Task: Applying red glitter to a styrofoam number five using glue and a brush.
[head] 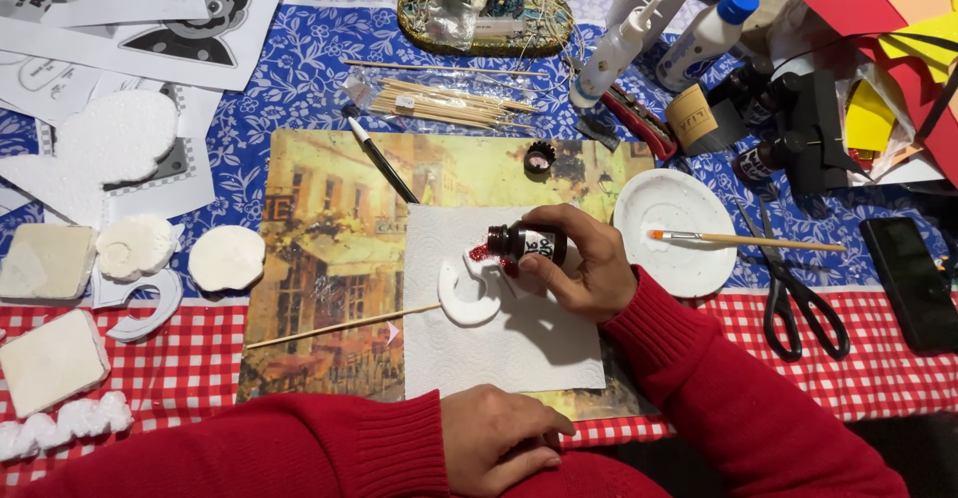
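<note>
My right hand (587,270) holds a small dark bottle (527,244) on its side, its mouth over a patch of red glitter (480,253). The glitter lies on the upper end of a white foam C-shaped piece (469,296). That piece is stuck on a thin wooden skewer (339,326) and rests on a white paper towel (519,348). The towel covers part of a placemat (329,258) printed with a street scene. My left hand (499,436) rests near the table's front edge, fingers curled, holding nothing. Both sleeves are red.
A white dish (689,249) with a paintbrush (743,241) sits right of my hand, then black scissors (793,288) and a dark phone (910,280). Foam cut-outs (135,247) lie at left. Glue bottles (611,54), skewers (439,104), a black bottle cap (539,158) and printed sheets (150,9) crowd the back.
</note>
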